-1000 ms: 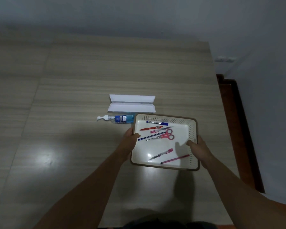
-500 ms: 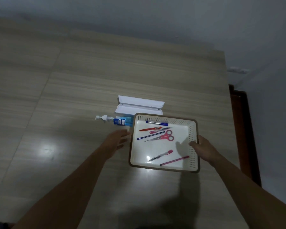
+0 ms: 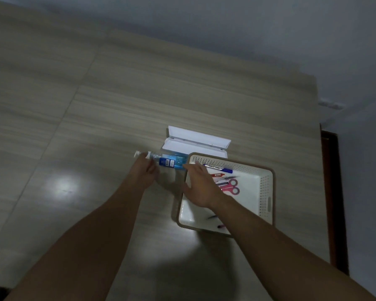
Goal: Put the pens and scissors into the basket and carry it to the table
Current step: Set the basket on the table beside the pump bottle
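The white perforated basket (image 3: 267,192) with a brown rim rests on the pale wood-grain table (image 3: 117,101) near its right edge. Inside lie pink scissors (image 3: 232,187), a blue-capped pen (image 3: 221,169), a red pen (image 3: 218,175) and more pens partly hidden under my right forearm. My right hand (image 3: 201,189) hovers over the basket's left rim, fingers spread, holding nothing. My left hand (image 3: 143,172) is left of the basket, at the pump end of a blue bottle, fingers loosely apart. Neither hand touches the basket.
A clear blue pump bottle (image 3: 169,162) lies on its side just left of the basket's far corner. An open white case (image 3: 197,144) sits behind it. The table's right edge runs along a dark wooden strip (image 3: 332,192) and a grey wall.
Both hands have let go of the basket, which now sits on the table. My left hand moved out to the bottle's pump; my right hand crossed over the basket toward the bottle.
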Available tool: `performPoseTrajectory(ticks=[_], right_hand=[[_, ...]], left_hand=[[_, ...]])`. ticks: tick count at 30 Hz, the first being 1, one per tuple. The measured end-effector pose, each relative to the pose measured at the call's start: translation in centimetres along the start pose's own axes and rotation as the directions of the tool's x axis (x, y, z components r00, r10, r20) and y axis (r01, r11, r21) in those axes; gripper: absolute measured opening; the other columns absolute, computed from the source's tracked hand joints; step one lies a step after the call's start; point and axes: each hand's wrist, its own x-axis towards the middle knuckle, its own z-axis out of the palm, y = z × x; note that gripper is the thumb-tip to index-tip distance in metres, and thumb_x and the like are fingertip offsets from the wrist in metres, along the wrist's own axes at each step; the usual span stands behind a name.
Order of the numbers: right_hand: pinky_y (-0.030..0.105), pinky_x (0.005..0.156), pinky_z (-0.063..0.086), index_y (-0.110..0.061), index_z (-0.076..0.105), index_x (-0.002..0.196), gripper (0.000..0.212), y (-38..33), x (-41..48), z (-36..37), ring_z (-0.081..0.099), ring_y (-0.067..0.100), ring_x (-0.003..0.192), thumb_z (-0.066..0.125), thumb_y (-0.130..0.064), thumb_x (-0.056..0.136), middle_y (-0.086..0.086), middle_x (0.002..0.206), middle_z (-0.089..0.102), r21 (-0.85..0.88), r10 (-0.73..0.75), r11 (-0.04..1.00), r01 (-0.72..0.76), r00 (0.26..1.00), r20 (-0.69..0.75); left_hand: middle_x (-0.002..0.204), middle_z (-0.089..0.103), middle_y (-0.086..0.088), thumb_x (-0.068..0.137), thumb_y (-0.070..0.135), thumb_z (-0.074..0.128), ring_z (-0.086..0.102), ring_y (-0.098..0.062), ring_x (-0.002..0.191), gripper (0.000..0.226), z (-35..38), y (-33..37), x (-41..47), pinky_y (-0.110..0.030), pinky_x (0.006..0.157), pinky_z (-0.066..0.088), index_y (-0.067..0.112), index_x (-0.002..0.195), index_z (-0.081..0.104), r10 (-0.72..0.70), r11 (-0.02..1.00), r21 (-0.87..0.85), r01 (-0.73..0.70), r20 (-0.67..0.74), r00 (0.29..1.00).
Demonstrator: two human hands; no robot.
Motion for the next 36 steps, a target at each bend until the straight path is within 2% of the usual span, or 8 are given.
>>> performPoseTrajectory(ticks=[7,13,17,21,24,27,32,36], right_hand=[[0.052,0.117,0.041,-0.015,0.046,0.155,0.059,-0.5,1.1,0.9,0.039,0.035,0.147,0.064,-0.033,0.102,0.013,0.155,0.051,-0.022,-0.010,1.000,0.011,0.999,0.040],[0.025,0.102,0.048,-0.017,0.046,0.158,0.057,-0.5,1.6,1.2,0.053,0.012,0.122,0.066,-0.026,0.105,-0.004,0.139,0.056,0.163,-0.024,0.986,0.036,0.997,-0.070],[0.027,0.075,0.057,-0.029,0.037,0.163,0.066,-1.5,2.1,2.0,0.073,0.014,0.098,0.064,-0.024,0.103,0.003,0.133,0.070,0.345,0.019,0.938,-0.024,1.000,0.018],[0.047,0.104,0.059,-0.036,0.027,0.168,0.075,-2.9,1.7,3.2,0.058,0.026,0.141,0.064,-0.025,0.104,0.001,0.162,0.052,0.444,0.093,0.889,-0.115,0.993,0.070],[0.035,0.080,0.061,-0.036,0.028,0.167,0.074,-3.1,1.6,3.3,0.071,0.022,0.111,0.063,-0.022,0.103,0.000,0.158,0.054,0.472,0.106,0.873,-0.127,0.992,0.070],[0.031,0.074,0.055,-0.034,0.033,0.165,0.070,-2.6,1.0,2.8,0.073,0.018,0.095,0.062,-0.024,0.102,-0.001,0.151,0.058,0.463,0.093,0.879,-0.116,0.993,0.071],[0.020,0.093,0.053,-0.024,0.048,0.159,0.053,0.2,-1.3,0.2,0.061,0.014,0.129,0.062,-0.026,0.108,-0.008,0.150,0.057,0.514,0.155,0.851,-0.110,0.987,-0.045],[0.013,0.088,0.045,-0.016,0.061,0.145,0.040,6.5,-4.1,-1.7,0.061,0.021,0.122,0.065,-0.019,0.105,0.007,0.147,0.056,0.453,0.373,0.870,-0.194,0.861,-0.347]], left_hand=[[0.054,0.060,0.000,0.111,0.034,0.062,0.053,-0.008,0.035,0.034,-0.7,1.3,2.5,-0.019,0.042,0.046,0.018,0.083,0.056,0.004,0.999,0.034,-0.004,0.009,1.000],[0.108,0.079,0.000,0.104,0.015,0.077,0.079,-0.010,0.094,0.022,0.4,2.1,-3.2,-0.028,0.072,0.067,0.016,0.125,0.076,0.345,0.895,0.241,-0.376,0.161,0.925],[0.102,0.082,0.001,0.092,0.021,0.089,0.076,-0.012,0.091,0.030,0.2,0.9,-5.3,-0.028,0.080,0.062,0.018,0.122,0.084,0.531,0.590,0.531,-0.608,0.312,0.788],[0.118,0.079,-0.003,0.090,0.019,0.091,0.075,-0.016,0.107,0.033,0.4,-0.4,-6.8,-0.011,0.090,0.052,0.014,0.122,0.084,0.647,0.192,0.694,-0.693,0.442,0.622],[0.119,0.079,-0.007,0.089,0.018,0.090,0.073,-0.019,0.109,0.034,1.0,-0.7,-7.7,-0.003,0.089,0.046,0.011,0.121,0.083,0.652,0.090,0.722,-0.686,0.478,0.589],[0.118,0.080,-0.011,0.088,0.016,0.089,0.071,-0.025,0.110,0.035,1.1,-0.8,-8.1,-0.029,0.094,0.056,0.007,0.122,0.082,0.653,0.017,0.733,-0.680,0.507,0.563],[0.098,0.062,0.016,0.089,0.007,0.090,0.062,-0.019,0.098,0.041,1.4,-1.3,-10.4,-0.036,0.093,0.051,-0.004,0.125,0.074,0.674,0.078,0.753,-0.654,0.443,0.591],[0.058,0.050,0.009,0.098,0.026,0.081,0.046,-0.005,0.053,0.038,-0.1,-3.8,-10.2,-0.029,0.065,0.040,0.018,0.068,0.060,0.585,0.208,0.863,-0.461,0.268,0.766]])
